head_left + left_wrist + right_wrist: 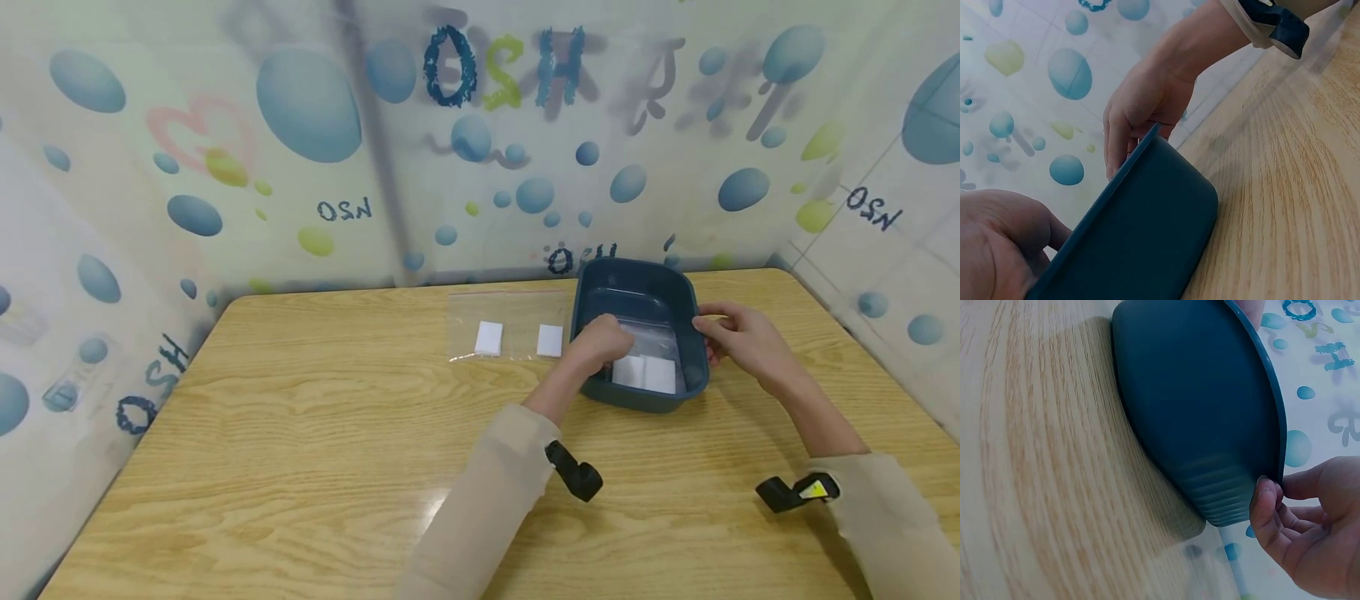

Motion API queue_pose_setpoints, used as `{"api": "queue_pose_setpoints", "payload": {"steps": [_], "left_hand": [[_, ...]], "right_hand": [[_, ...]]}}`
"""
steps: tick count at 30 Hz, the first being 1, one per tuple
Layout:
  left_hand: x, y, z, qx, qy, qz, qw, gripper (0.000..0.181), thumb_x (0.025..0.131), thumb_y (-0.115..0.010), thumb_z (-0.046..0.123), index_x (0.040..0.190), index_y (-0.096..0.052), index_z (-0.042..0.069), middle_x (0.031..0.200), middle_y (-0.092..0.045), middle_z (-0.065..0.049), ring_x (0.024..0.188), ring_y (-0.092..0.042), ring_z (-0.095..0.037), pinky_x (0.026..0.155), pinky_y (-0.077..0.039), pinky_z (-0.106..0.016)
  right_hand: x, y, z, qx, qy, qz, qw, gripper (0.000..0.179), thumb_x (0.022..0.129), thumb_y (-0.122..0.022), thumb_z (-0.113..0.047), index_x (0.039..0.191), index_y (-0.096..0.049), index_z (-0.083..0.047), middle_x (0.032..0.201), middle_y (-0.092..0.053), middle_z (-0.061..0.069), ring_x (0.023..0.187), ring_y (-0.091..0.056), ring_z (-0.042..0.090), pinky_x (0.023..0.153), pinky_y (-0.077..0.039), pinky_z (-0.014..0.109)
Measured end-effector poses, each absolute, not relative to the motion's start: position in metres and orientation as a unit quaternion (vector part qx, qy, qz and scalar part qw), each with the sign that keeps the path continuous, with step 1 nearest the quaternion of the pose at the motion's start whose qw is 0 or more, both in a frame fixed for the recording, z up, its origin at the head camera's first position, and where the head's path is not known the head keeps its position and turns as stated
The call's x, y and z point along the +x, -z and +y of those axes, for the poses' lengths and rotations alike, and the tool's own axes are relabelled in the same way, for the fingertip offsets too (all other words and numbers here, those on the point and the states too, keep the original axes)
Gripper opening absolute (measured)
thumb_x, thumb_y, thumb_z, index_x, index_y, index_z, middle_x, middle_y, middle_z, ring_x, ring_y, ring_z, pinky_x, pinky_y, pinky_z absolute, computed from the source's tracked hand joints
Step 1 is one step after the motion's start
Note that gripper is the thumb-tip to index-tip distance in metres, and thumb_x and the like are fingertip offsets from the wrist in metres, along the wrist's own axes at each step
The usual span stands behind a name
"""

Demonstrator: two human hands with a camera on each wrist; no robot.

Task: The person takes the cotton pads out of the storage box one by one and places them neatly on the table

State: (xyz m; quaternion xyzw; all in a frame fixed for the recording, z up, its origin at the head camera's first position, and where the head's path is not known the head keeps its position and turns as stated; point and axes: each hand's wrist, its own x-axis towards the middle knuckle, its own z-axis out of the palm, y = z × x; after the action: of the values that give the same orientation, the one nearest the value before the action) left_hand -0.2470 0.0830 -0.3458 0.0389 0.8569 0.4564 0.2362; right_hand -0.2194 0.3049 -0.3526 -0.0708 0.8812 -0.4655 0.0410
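A dark blue plastic bin (637, 402) sits at the back right of the table. My left hand (602, 342) reaches over its left side, fingers down inside; what they hold there I cannot tell. Within the bin lie clear plastic bags with white squares (660, 375) in them. At the bin's right rim, my right hand (742, 337) pinches the edge, thumb on the inner side and fingers outside. The right wrist view shows this pinch of the right hand (1310, 525) near the ribbed end of the wall. In the left wrist view the bin wall (1141, 231) hides the left fingertips.
Left of the bin, a clear zip bag (516, 329) with two white squares lies flat on the wooden table (300, 433). Behind stands a wall covering (420, 192) with blue and green dots, close to the table's back edge.
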Motion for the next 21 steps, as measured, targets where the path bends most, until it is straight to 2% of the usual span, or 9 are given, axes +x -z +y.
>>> {"api": "queue_pose_setpoints", "payload": {"steps": [3,6,8,9,10,11,14,18,21], "left_hand": [[-0.2473,0.3451,0.0832,0.03,-0.465,0.85,0.244,0.019,0.103,-0.044,0.006,0.116,-0.056,-0.002,0.077,-0.04,-0.006,0.048,-0.022,-0.014,0.048,-0.025,-0.029],[-0.2476,0.3451,0.0843,0.018,-0.468,0.85,0.241,0.031,0.102,-0.044,0.004,0.132,-0.053,-0.001,0.1,-0.054,-0.008,0.049,-0.028,-0.015,0.048,-0.028,-0.028],[-0.248,0.3459,0.0851,0.013,-0.466,0.853,0.237,0.039,0.101,-0.045,0.002,0.139,-0.051,0.001,0.118,-0.055,-0.009,0.05,-0.033,-0.016,0.048,-0.031,-0.027],[-0.248,0.3463,0.0854,0.012,-0.465,0.854,0.232,0.039,0.101,-0.045,0.001,0.139,-0.052,0.0,0.12,-0.056,-0.01,0.05,-0.036,-0.016,0.048,-0.032,-0.027],[-0.2479,0.3467,0.0857,0.01,-0.463,0.857,0.226,0.035,0.1,-0.047,0.001,0.134,-0.054,-0.001,0.121,-0.056,-0.009,0.051,-0.04,-0.017,0.048,-0.034,-0.026],[-0.2477,0.3468,0.0862,0.009,-0.459,0.861,0.221,0.032,0.1,-0.047,0.0,0.13,-0.057,-0.002,0.112,-0.06,-0.009,0.051,-0.042,-0.017,0.048,-0.035,-0.026],[-0.2466,0.3473,0.0872,0.014,-0.438,0.875,0.207,0.013,0.099,-0.05,0.001,0.101,-0.063,-0.003,0.074,-0.055,-0.007,0.047,-0.044,-0.017,0.045,-0.035,-0.026],[-0.2447,0.3473,0.0875,0.022,-0.416,0.89,0.187,0.038,0.099,-0.052,0.003,0.062,-0.049,0.007,0.051,-0.047,-0.003,0.042,-0.043,-0.017,0.042,-0.032,-0.026],[-0.2436,0.3477,0.0866,0.027,-0.42,0.89,0.174,0.052,0.098,-0.053,0.004,0.05,-0.037,0.013,0.044,-0.043,-0.001,0.038,-0.036,-0.016,0.04,-0.026,-0.026]], "right_hand": [[-0.2195,0.3529,0.3051,-0.071,0.467,0.88,0.041,0.056,0.108,-0.05,-0.025,0.143,-0.036,0.017,0.079,-0.063,0.004,0.064,-0.06,0.012,0.062,-0.056,0.031],[-0.2199,0.353,0.3046,-0.07,0.466,0.881,0.042,0.057,0.108,-0.05,-0.025,0.143,-0.036,0.017,0.079,-0.063,0.004,0.064,-0.06,0.012,0.062,-0.056,0.031],[-0.22,0.353,0.3043,-0.069,0.467,0.88,0.043,0.057,0.108,-0.05,-0.025,0.144,-0.036,0.017,0.079,-0.064,0.004,0.064,-0.06,0.012,0.062,-0.056,0.031],[-0.2201,0.353,0.3041,-0.068,0.468,0.88,0.044,0.057,0.108,-0.05,-0.025,0.144,-0.036,0.017,0.079,-0.064,0.004,0.065,-0.06,0.012,0.062,-0.056,0.031],[-0.2201,0.353,0.3039,-0.067,0.467,0.88,0.046,0.058,0.108,-0.05,-0.025,0.144,-0.035,0.017,0.079,-0.064,0.004,0.065,-0.06,0.012,0.063,-0.056,0.031],[-0.2201,0.353,0.3038,-0.066,0.468,0.88,0.047,0.058,0.108,-0.05,-0.026,0.144,-0.035,0.017,0.079,-0.064,0.004,0.065,-0.06,0.012,0.063,-0.056,0.031],[-0.2201,0.3529,0.3037,-0.065,0.468,0.88,0.048,0.058,0.108,-0.049,-0.025,0.144,-0.035,0.017,0.08,-0.063,0.005,0.065,-0.06,0.012,0.063,-0.056,0.031],[-0.2201,0.3531,0.3037,-0.067,0.468,0.88,0.049,0.057,0.108,-0.049,-0.025,0.145,-0.035,0.017,0.08,-0.063,0.005,0.065,-0.06,0.013,0.063,-0.056,0.031],[-0.2199,0.353,0.304,-0.069,0.469,0.879,0.046,0.057,0.108,-0.049,-0.025,0.144,-0.035,0.017,0.079,-0.063,0.005,0.065,-0.06,0.013,0.062,-0.056,0.031]]}}
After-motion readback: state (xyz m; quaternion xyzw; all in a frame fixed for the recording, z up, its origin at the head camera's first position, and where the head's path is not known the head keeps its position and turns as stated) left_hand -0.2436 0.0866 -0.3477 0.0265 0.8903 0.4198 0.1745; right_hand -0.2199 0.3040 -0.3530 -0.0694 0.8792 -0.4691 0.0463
